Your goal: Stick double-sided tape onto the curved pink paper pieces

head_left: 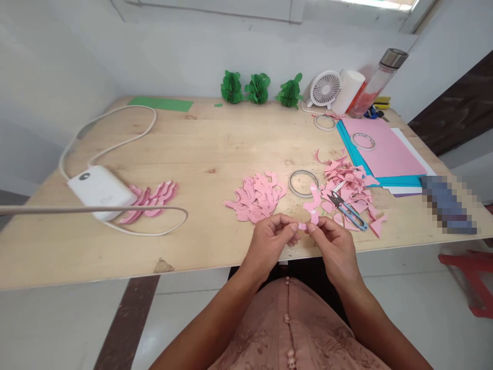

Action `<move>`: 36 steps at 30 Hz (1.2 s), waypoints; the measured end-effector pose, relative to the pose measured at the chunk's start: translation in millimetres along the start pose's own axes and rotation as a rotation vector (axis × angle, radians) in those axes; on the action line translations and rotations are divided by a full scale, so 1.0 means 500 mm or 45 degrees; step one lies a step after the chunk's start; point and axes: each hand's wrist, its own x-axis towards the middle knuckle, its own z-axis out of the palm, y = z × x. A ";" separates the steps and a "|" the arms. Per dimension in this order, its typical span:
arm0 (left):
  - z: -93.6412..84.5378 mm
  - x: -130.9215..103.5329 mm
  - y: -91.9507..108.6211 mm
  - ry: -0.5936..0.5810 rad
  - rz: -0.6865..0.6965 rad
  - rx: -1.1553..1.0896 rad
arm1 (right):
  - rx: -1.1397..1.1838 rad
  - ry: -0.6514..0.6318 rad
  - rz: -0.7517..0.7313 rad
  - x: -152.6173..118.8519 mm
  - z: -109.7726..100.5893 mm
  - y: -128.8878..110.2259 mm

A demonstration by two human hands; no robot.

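A curved pink paper cutout (314,217) is pinched between both hands near the table's front edge. My left hand (270,240) has its thumb and fingers closed on the left end, while my right hand (336,247) grips it just beside that. Beyond my fingers, a wavy pink cutout (315,195) with small pale patches lies against or joined to it; I cannot tell which. To the left is a pile of curved pink cutouts (254,195). Blue-handled thread snips (353,213) rest on pink paper scraps (348,174) at the right. A tape roll (303,171) lies just behind.
A white power bank (102,190) with a looping cable (169,234) sits left, beside wavy pink strips (156,199). Green paper ornaments (257,88), a small fan (325,88) and a glass bottle (370,92) line the back. Coloured sheets (396,154) lie right.
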 end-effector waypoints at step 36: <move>0.008 0.005 -0.008 -0.032 -0.028 -0.293 | -0.220 0.003 -0.212 0.000 -0.006 -0.001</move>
